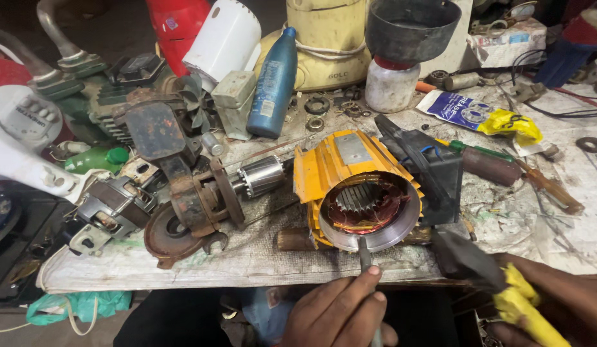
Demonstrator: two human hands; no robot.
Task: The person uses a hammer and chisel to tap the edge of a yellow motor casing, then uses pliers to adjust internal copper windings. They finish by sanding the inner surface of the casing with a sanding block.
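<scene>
- Our left hand was clenched around a thin metal punch, thumb along its shaft, low at the near edge of the bench.
- Our right hand came in from the lower right, closed on the yellow handle of a hammer; its dark head hung just right of the punch, apart from it.
- The punch tip touched the bottom of the steel rim of the stator, a yellow finned housing lying on its side, open end towards us, copper windings visible inside.
- A black terminal box sat against the stator's right side.
- To the left lay a rusty rotor with its shiny armature pointing at the stator, just beside it.
- Right of the box, a screwdriver lay on the stained cloth.
- Farther back stood a blue bottle, leaning, and a white jar under a black funnel.
- A blue-and-yellow packet lay near the jar.
- A cream appliance stood at the back, between bottle and jar.
</scene>
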